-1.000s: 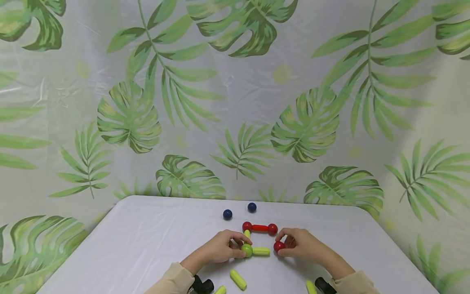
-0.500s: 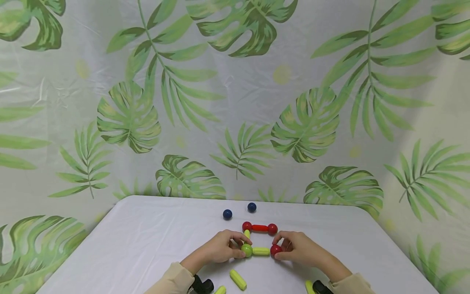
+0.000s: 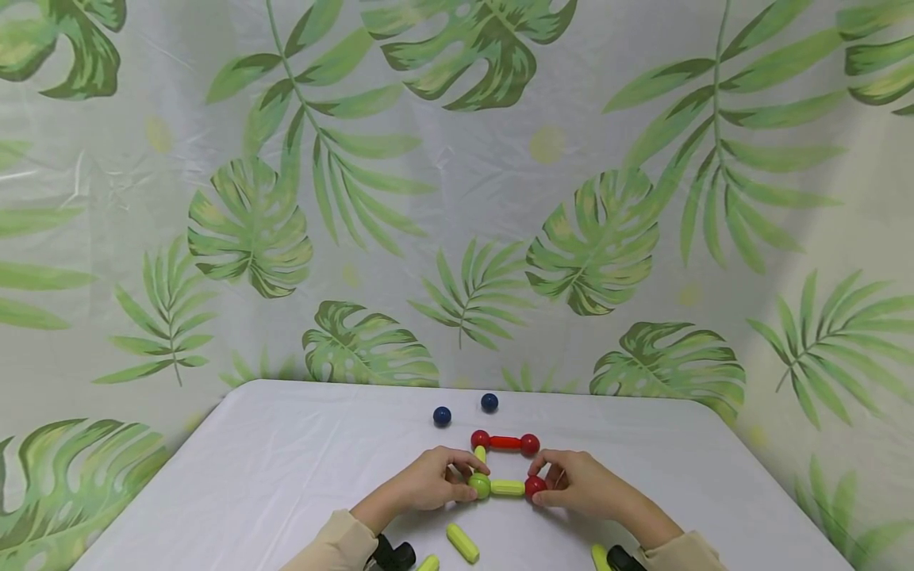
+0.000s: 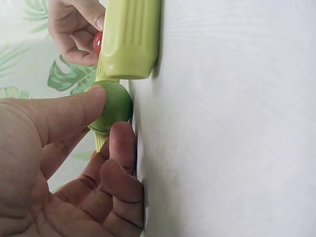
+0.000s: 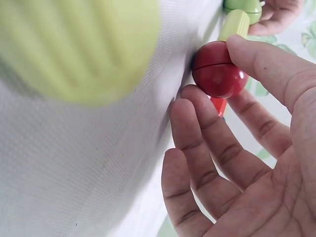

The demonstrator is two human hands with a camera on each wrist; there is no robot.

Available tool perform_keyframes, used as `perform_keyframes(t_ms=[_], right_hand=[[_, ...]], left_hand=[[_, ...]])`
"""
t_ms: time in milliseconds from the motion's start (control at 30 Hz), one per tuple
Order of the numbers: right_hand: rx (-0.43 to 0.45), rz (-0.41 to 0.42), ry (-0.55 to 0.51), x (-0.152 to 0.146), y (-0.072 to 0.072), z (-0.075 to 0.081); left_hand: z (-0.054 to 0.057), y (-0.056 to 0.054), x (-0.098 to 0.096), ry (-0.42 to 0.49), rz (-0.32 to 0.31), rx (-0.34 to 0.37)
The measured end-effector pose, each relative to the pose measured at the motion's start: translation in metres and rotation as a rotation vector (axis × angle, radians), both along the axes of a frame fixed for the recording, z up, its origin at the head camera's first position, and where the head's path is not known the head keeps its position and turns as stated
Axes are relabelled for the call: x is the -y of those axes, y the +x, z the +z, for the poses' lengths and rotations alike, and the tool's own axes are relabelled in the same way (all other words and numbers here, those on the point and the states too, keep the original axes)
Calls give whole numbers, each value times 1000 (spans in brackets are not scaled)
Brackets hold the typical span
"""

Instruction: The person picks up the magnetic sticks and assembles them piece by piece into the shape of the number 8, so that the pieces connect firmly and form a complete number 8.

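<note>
My left hand [image 3: 433,479] pinches a green ball [image 3: 480,485] between thumb and fingers, low on the table. From that ball a yellow-green rod [image 3: 508,488] runs right to a red ball [image 3: 535,487], which my right hand [image 3: 581,481] holds by thumb and fingertips. In the right wrist view the red ball [image 5: 217,69] meets the rod's end. A second yellow-green rod [image 3: 481,454], partly behind the left fingers, leads back from the green ball to another red ball [image 3: 481,438]. A red rod [image 3: 505,442] joins that one to a further red ball [image 3: 530,445].
Two dark blue balls [image 3: 442,416] lie farther back on the white table [image 3: 307,452]. A loose yellow-green rod [image 3: 462,543] lies in front of the hands. Others show partly at the near edge, one beside the right wrist [image 3: 600,557]. A leaf-patterned curtain [image 3: 457,198] hangs behind.
The right hand has brought its red ball leftward, from apart to against the right end of the yellow-green rod. My left hand has stayed on the green ball.
</note>
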State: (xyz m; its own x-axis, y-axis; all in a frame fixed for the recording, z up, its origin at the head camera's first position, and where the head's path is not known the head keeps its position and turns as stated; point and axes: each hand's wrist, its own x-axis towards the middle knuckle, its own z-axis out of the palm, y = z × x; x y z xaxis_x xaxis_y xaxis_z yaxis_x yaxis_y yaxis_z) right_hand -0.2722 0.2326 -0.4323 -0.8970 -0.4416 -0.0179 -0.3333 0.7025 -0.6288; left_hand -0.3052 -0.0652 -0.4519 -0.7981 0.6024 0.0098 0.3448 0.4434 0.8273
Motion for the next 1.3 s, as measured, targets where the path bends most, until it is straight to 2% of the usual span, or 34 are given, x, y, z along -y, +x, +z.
perform_keyframes(t_ms=[467,767,1067,1300], right_hand=[[-2,19,6,-2,3,-1],[-15,18,-7,2,9,6],[-47,107,-52,27,21,16],[-7,159,-36,48,31,19]], left_hand=[[-3,-2,0,4,-4,-4],[-3,-2,-1,-2,-4,0],[-1,-2,-1,-5,5,-6],[-1,-3,-1,11,5,-11]])
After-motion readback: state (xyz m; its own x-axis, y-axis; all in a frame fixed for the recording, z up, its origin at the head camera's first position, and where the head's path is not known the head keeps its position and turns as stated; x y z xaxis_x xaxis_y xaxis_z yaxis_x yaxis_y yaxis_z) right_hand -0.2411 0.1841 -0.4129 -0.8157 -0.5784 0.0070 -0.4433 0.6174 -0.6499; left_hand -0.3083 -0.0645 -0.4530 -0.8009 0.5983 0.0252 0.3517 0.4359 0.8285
